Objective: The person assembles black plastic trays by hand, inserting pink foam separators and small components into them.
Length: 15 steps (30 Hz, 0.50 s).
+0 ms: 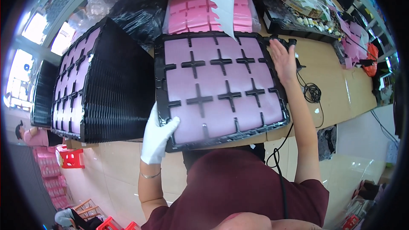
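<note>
My left hand [156, 140], in a white glove, grips the near left corner of the black tray [160, 81], thumb over the rim; the rest of those fingers are hidden beneath it. My bare right hand [284, 61] is open, fingers straight, along the tray's far right edge; I cannot tell whether the palm presses on it. The tray is in front of me over the near part of the tabletop [336, 59], its underside out of sight, so I can't say whether it rests there or hangs clear. Lilac sheeting [183, 98] fills it between black crosses, and glare blurs the nearest ones. I can't make out anything below the sheeting.

To my left a tall stack of trays [119, 85] leans, lilac showing in its outermost one. Beyond my tray, a clear bag [254, 15] holds pink pieces [187, 8], partly covered by a jagged pale strip [223, 4] that the top edge cuts off. A black bin [298, 32] at far right carries a jumble too small to sort out.
</note>
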### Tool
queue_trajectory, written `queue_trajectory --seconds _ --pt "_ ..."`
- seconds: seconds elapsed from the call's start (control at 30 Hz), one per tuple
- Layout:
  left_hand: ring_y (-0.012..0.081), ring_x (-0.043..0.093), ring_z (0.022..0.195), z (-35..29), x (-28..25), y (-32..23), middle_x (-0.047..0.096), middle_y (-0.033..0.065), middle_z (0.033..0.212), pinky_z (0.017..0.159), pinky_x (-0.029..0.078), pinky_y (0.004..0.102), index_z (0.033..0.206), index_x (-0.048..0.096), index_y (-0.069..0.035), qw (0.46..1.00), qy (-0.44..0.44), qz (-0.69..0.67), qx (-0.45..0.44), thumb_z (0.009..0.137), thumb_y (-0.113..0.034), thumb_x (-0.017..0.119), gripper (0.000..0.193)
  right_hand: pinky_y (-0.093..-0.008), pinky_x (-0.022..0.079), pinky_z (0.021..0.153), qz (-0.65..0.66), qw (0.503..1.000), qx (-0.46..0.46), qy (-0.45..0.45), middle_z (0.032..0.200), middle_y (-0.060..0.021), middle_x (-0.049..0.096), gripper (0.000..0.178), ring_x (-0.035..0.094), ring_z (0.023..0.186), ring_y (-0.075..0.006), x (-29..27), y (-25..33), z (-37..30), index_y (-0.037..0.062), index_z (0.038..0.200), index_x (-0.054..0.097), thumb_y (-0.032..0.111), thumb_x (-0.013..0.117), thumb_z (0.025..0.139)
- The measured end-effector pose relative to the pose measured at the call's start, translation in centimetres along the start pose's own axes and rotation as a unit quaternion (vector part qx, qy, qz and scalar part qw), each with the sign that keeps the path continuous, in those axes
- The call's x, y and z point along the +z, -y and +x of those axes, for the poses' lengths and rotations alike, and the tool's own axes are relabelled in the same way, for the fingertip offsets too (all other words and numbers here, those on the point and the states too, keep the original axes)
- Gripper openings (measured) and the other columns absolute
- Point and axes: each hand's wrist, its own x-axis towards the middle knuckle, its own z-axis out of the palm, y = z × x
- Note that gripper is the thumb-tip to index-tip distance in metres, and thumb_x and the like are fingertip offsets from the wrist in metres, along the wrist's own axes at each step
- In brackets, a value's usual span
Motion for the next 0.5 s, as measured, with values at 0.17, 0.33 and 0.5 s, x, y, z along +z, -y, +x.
queue_trajectory --seconds 0.17,0.33,0.5 --pt "0.0208 0.047 0.131 -6.5 0.0 -6.2 0.049 0.0133 0.144 0.112 0.035 0.0337 0.151 0.033 0.004 0.976 -0.134 0.097 0.142 0.088 0.004 0.065 0.071 -0.0428 0.018 0.122 0.000 0.996 -0.078 0.046 0.157 -0.0207 0.033 0.075 0.027 0.148 -0.0294 0.4 3.9 -1.3 -0.0024 0.151 0.030 0.056 0.017 0.106" --pt "0.0198 0.050 0.129 -7.6 -11.7 -13.7 0.052 0.0123 0.143 0.112 0.036 0.0329 0.147 0.043 0.002 0.923 -0.239 0.205 0.222 0.092 -0.007 0.064 0.060 -0.0436 0.028 0.119 -0.042 0.991 -0.078 0.100 0.152 -0.0211 0.039 0.070 0.034 0.145 -0.0297 0.9 5.9 -3.7 -0.0012 0.150 0.031 0.052 0.019 0.107" --pt "0.0107 0.055 0.116 -9.2 -38.5 -16.5 0.054 0.0048 0.136 0.101 0.045 0.0257 0.147 0.044 -0.002 0.931 -0.272 0.157 0.186 0.097 -0.014 0.063 0.055 -0.0422 0.035 0.114 -0.092 0.988 -0.043 0.117 0.148 -0.0199 0.045 0.069 0.042 0.139 -0.0282 1.1 5.2 -4.2 0.0002 0.150 0.034 0.053 0.023 0.106"
